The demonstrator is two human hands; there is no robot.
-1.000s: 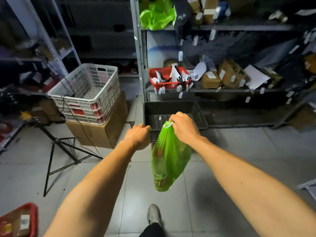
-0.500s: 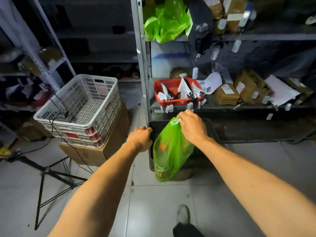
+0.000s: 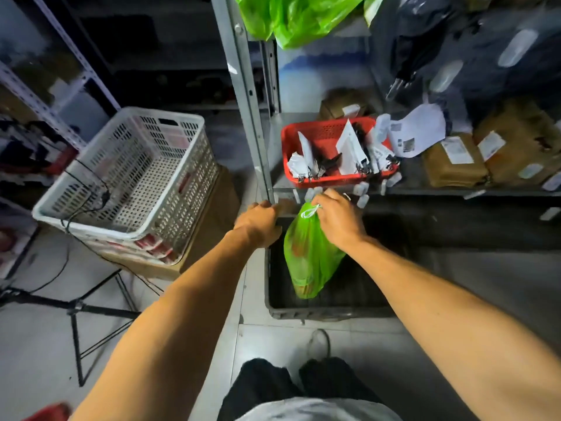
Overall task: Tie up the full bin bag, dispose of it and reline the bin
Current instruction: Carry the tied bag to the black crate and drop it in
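Observation:
A full green bin bag, its top tied with a white drawstring, hangs from my right hand, which grips its neck. The bag hangs over a black plastic crate on the floor under the metal shelf, its bottom inside the crate's opening. My left hand is closed in a loose fist with nothing in it, just left of the bag, near the shelf's upright post. More green plastic bags lie on the shelf above.
A red basket of tagged items and brown parcels sit on the shelf ahead. At the left a white perforated crate rests on a cardboard box, with a black tripod stand and cables in front. My shoe stands near the black crate.
I have stepped closer to the shelf. The bag now hangs over and into the black crate, where before it hung in front of it. Both hands have kept their hold and posture.

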